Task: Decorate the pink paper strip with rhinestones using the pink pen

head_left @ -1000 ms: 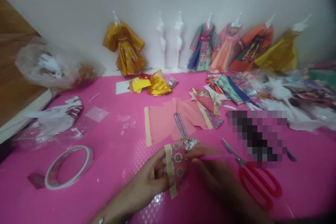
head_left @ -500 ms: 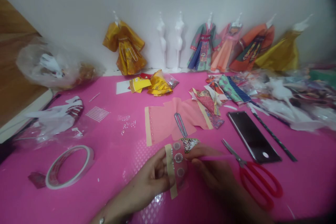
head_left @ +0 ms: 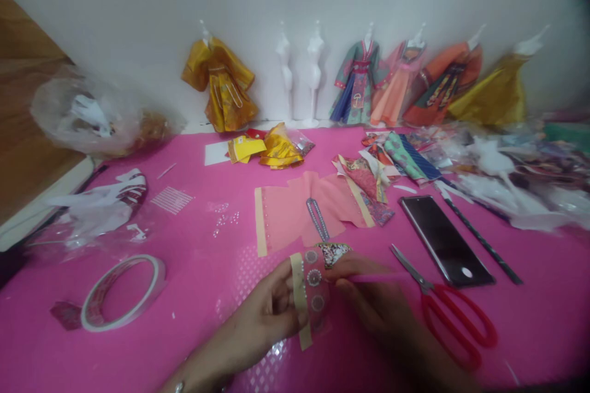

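My left hand [head_left: 271,307] is closed on the edge of a small fabric piece [head_left: 318,306], dusky pink with round pale medallions, a cream band and a line of tiny beads. In my right hand [head_left: 369,298] the fingers pinch a thin pink pen-like stick [head_left: 378,277], its tip at the medallions; its exact kind is not clear. A bag of glittery silver bits [head_left: 335,254] lies just beyond the right fingers. Flat in front of both hands is a salmon-pink doll garment [head_left: 281,215] with cream cuffs and a grey beaded collar strip [head_left: 317,220].
Red-handled scissors [head_left: 454,322] and a phone [head_left: 447,239] lie at right. To the left are a tape roll [head_left: 154,276], loose gems [head_left: 221,221] and a plastic bag [head_left: 92,215]. Dressed doll forms [head_left: 359,80] and bare white mannequins [head_left: 316,67] stand along the wall.
Almost nothing differs. Both hands keep the same hold, and the stick's tip stays at the medallions.
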Demonstrator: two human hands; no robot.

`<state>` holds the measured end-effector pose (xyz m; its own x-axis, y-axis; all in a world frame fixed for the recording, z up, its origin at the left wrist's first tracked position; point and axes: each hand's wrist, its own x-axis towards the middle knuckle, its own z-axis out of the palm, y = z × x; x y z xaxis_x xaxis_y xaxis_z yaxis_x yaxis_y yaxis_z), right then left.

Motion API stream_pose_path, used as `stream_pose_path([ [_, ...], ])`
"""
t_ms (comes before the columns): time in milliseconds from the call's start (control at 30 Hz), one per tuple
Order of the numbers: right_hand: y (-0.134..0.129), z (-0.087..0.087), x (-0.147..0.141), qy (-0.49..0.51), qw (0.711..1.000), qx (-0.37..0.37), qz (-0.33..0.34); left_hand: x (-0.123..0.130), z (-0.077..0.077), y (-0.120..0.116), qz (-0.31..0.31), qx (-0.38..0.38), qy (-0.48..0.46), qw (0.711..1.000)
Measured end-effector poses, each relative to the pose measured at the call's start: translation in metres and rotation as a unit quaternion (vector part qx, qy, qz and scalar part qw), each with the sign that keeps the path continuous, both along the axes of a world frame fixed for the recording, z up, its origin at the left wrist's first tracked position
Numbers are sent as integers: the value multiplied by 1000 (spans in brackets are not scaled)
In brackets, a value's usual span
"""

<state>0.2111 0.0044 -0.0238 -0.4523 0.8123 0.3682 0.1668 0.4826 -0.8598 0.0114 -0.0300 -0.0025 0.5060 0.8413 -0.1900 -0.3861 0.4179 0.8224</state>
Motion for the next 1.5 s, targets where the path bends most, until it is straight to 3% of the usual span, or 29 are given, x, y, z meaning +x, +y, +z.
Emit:
stream_pose_path([
  [367, -3, 1, 2, 42, 999, -21, -20, -1, 2, 1, 2, -4, 5, 1000],
  [533, -1, 0, 6, -17, 973, -74, -217, -2, 1, 0, 19, -14, 5, 1000],
  [633, 5, -4, 9, -92, 952, -87, -277, -3, -2, 0, 20, -4, 7, 1000],
  [867, 9, -14, 12, -148, 945, -68, -284, -6, -5, 1, 13, -2, 33, 999],
  [1500, 9, -14, 9, -193, 951, -32, -239, -6, -3, -1, 24, -22, 52, 998],
])
